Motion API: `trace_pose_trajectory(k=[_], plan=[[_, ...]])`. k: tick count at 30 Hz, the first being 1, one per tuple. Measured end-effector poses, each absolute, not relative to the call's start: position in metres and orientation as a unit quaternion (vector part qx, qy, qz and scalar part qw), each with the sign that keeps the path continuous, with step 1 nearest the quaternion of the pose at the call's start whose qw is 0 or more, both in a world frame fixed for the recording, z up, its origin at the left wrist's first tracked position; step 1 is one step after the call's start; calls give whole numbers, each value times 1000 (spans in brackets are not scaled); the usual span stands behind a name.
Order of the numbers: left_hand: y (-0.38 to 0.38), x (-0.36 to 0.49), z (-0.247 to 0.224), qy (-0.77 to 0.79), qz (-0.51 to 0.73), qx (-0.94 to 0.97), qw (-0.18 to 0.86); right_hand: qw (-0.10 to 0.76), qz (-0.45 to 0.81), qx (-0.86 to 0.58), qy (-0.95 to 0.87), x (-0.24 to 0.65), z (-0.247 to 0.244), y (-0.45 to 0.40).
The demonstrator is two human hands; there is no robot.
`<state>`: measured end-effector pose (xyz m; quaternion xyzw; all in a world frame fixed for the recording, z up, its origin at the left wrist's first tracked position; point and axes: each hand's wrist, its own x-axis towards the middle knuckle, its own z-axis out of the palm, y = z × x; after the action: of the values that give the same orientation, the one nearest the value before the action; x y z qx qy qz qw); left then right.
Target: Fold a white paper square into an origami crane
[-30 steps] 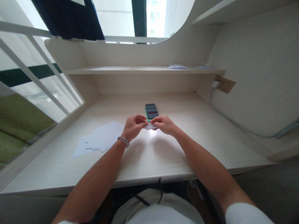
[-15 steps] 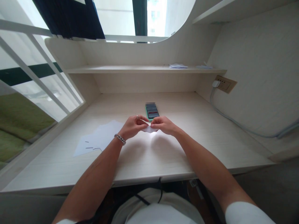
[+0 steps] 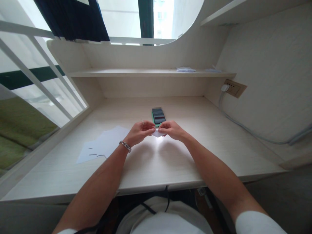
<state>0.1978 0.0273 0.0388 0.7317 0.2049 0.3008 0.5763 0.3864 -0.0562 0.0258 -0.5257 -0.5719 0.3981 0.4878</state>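
A small folded piece of white paper (image 3: 158, 133) is pinched between both hands just above the pale wooden desk (image 3: 156, 162). My left hand (image 3: 139, 131), with a ring and a chain bracelet, grips its left side. My right hand (image 3: 172, 129) grips its right side, fingertips nearly touching the left ones. Most of the paper is hidden by my fingers. Right behind the hands a phone (image 3: 158, 116) in a green case lies flat on the desk, screen lit.
Several loose white sheets (image 3: 104, 144) lie on the desk to the left. A shelf (image 3: 136, 73) above carries folded paper (image 3: 185, 69). A wall socket (image 3: 234, 87) with a grey cable (image 3: 253, 131) is on the right; a white railing (image 3: 36, 81) on the left.
Both hands stayed in place with small finger movements on the paper; the paper looks a little more tucked between the fingertips. The view shifted very slightly.
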Motion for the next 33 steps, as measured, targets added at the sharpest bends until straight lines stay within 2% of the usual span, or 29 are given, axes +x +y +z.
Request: trace_pose_trajectory(k=[8,14,20,27,30,33], plan=[[22,208,34,193,325,690,617,493,410,-518,-566,379,27,-56],[22,206,38,271,412,629,602,552,375,-530,-523,377,27,-53],[22,208,32,248,323,705,580,598,364,-528,-480,368,26,-53],[24,209,30,257,382,660,594,544,379,-542,-515,367,25,-54],[23,210,30,230,365,695,576,563,401,-518,-504,367,26,-55],[19,211,30,212,354,683,603,591,406,-506,-481,366,28,-55]])
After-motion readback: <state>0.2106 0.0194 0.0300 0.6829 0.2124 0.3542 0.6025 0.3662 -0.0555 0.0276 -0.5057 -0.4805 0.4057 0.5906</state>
